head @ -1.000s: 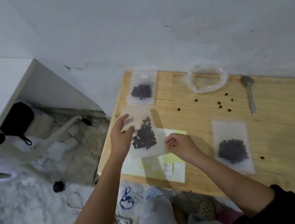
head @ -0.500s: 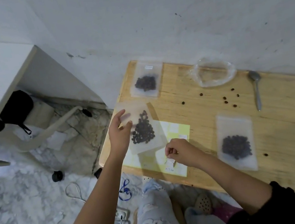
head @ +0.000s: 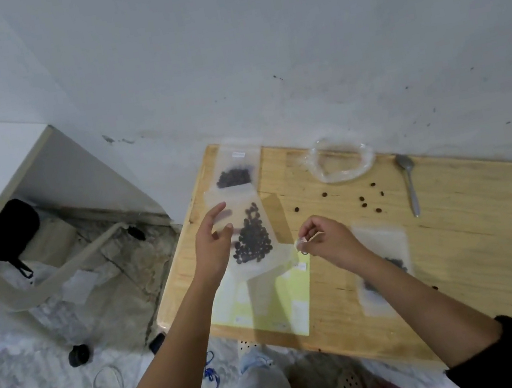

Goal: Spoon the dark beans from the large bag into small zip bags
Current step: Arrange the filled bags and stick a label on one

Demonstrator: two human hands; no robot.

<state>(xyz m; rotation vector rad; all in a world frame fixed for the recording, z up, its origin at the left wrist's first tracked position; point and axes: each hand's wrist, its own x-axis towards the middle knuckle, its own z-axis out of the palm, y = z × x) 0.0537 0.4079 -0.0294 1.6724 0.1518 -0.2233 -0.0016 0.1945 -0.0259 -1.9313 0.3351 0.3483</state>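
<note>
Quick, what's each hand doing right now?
Left hand: holding the small zip bag of beans by its edge.
Right hand: pinching a small white label.

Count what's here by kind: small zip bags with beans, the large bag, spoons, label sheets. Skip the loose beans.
Small zip bags with beans: 3
Large bag: 1
Spoon: 1
Label sheet: 1
Total: 6
</note>
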